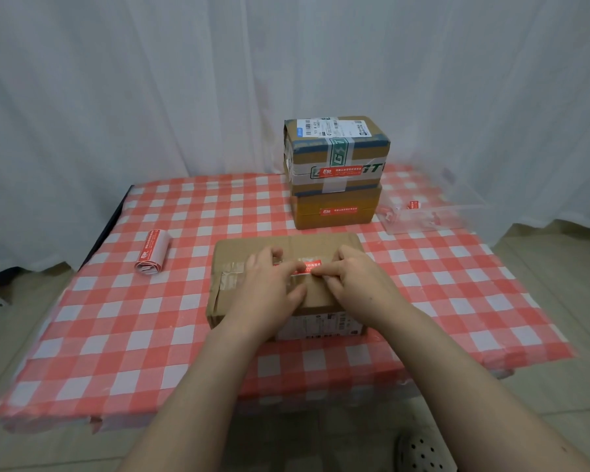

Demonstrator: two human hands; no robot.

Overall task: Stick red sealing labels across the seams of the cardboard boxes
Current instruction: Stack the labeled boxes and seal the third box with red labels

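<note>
My L hand (269, 282) flat, fingers straight, pressing red label (313, 266) onto top of near box (249, 248), over taped seam. R hand (359, 279) fingers curled, pinching label's near edge. 2 labelled boxes (334, 158) stacked behind.

The left hand (269, 284) covers the left end of the red label (313, 266), whose print is too blurred to read.

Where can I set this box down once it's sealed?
Free: cloth left of the box, nearer than the roll; cloth right of it, in front of the tray. Crowded: far side, with the stack and tray.
</note>
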